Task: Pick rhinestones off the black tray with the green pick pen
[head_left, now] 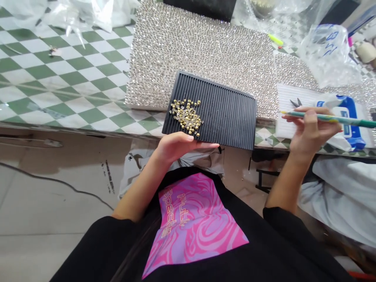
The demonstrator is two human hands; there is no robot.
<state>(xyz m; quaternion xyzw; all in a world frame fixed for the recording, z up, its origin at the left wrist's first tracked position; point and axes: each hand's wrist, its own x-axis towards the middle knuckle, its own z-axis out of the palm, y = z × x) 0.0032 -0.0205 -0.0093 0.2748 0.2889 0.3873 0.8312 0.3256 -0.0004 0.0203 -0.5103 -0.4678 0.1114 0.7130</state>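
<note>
A black ridged tray point(226, 113) tilts over the table's front edge, on part of a glittering rhinestone sheet point(202, 51). My left hand point(179, 147) grips its near edge, thumb on top. Small gold and clear studs point(188, 117) lie heaped on the tray's left part. To the right, my right hand point(313, 131) is closed around a green pen-like tool point(326, 117), its thin tip pointing left toward the tray but apart from it.
Green-and-white checked cloth point(67, 74) covers the table. Scissor-like metal tips point(296, 102) lie on a white pad point(286, 94), beside a blue-and-white packet point(354, 131). Clear plastic bags point(329, 55) and a yellow marker point(275, 40) are farther back.
</note>
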